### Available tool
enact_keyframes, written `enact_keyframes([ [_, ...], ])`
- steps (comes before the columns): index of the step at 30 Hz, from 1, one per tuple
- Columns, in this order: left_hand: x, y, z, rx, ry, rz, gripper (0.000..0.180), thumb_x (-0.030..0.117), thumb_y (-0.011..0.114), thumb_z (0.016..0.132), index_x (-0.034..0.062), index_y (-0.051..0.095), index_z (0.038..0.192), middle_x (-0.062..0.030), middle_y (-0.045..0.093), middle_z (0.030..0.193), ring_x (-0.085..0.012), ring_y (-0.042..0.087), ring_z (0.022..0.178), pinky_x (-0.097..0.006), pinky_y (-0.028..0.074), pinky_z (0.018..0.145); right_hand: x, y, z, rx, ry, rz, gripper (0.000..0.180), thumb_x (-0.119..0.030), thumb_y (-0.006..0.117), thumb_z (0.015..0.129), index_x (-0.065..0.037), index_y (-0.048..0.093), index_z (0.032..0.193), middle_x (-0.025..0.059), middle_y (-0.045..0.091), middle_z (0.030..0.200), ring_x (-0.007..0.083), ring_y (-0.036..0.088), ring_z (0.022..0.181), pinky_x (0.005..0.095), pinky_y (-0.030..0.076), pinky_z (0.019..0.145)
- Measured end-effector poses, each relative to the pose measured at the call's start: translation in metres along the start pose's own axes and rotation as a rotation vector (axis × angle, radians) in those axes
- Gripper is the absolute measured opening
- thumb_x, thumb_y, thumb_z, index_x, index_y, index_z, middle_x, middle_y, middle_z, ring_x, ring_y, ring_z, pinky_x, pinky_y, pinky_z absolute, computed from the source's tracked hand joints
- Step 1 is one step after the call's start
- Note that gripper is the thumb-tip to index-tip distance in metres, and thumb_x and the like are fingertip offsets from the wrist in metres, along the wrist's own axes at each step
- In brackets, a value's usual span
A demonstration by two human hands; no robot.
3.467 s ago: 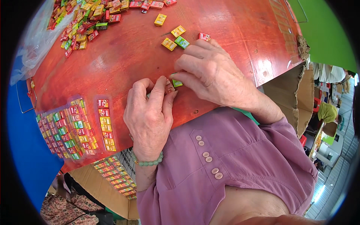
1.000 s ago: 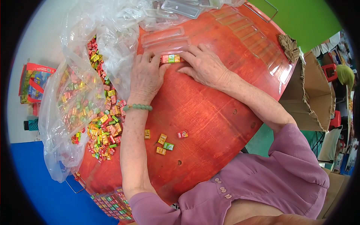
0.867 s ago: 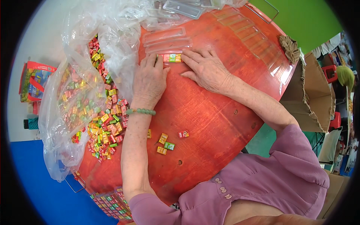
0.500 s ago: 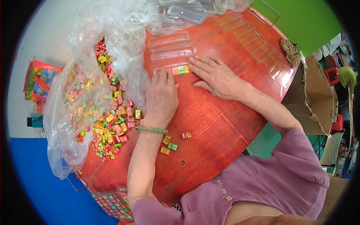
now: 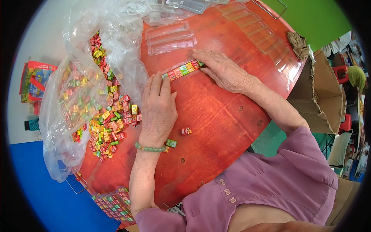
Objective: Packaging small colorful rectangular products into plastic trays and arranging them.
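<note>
A straight row of small, colourful candy boxes (image 5: 183,70) spans the gap between my hands, slanting up to the right. My left hand (image 5: 158,108), a green bead bracelet (image 5: 150,147) on its wrist, has its fingertips at the row's left end. At the other end, my right hand (image 5: 226,72) has its fingers and thumb around the row. Whether a clear tray lies under these boxes I cannot tell. Just beyond are clear plastic trays (image 5: 170,45) on the red table (image 5: 216,120). Nearer me lie a loose red box (image 5: 186,131) and a green one (image 5: 171,143).
Left of my left hand a heap of candy boxes (image 5: 106,131) spills from a large clear plastic bag (image 5: 58,139). More clear trays (image 5: 251,29) lie at the far right. Filled packs (image 5: 114,205) sit at the near left edge. A cardboard box (image 5: 328,92) stands at right.
The row has tilted, its left end coming nearer me, and more of its boxes show. My left hand has moved nearer me, its wrist now partly covering the loose boxes.
</note>
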State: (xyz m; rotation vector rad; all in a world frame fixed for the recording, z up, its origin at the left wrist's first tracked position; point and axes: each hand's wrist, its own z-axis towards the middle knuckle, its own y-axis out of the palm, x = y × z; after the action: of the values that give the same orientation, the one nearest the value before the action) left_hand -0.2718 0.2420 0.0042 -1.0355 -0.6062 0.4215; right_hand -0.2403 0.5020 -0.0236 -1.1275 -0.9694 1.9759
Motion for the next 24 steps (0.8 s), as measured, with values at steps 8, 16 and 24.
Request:
enact_keyframes([
  [8, -0.002, 0.007, -0.007, -0.059, -0.060, -0.016, 0.052, 0.005, 0.068, 0.089, -0.0138, 0.051, 0.135, -0.0291, 0.051, 0.144, -0.0439, 0.049, 0.135, -0.048, 0.043, 0.113, 0.004, -0.001, 0.000, 0.136, 0.007, 0.108, 0.028, -0.007, 0.068, 0.094, -0.001, 0.063, 0.121, 0.0161, 0.067, 0.130, 0.0354, 0.063, 0.122, 0.0444, 0.052, 0.102],
  [16, -0.002, 0.008, -0.008, -0.056, -0.064, -0.014, 0.052, 0.006, 0.066, 0.092, -0.0133, 0.050, 0.137, -0.0303, 0.050, 0.145, -0.0442, 0.049, 0.136, -0.047, 0.043, 0.113, 0.007, -0.010, 0.006, 0.112, -0.044, 0.029, 0.022, -0.008, 0.071, 0.091, -0.002, 0.067, 0.112, 0.0152, 0.069, 0.124, 0.0353, 0.065, 0.117, 0.0437, 0.054, 0.100],
  [24, 0.002, 0.010, -0.007, -0.075, -0.061, 0.056, 0.052, 0.006, 0.065, 0.092, -0.0130, 0.050, 0.138, -0.0313, 0.049, 0.146, -0.0449, 0.047, 0.138, -0.047, 0.044, 0.114, 0.006, -0.005, 0.012, 0.038, -0.110, -0.020, 0.022, -0.011, 0.070, 0.093, -0.003, 0.068, 0.113, 0.0121, 0.070, 0.126, 0.0340, 0.064, 0.121, 0.0430, 0.053, 0.102],
])
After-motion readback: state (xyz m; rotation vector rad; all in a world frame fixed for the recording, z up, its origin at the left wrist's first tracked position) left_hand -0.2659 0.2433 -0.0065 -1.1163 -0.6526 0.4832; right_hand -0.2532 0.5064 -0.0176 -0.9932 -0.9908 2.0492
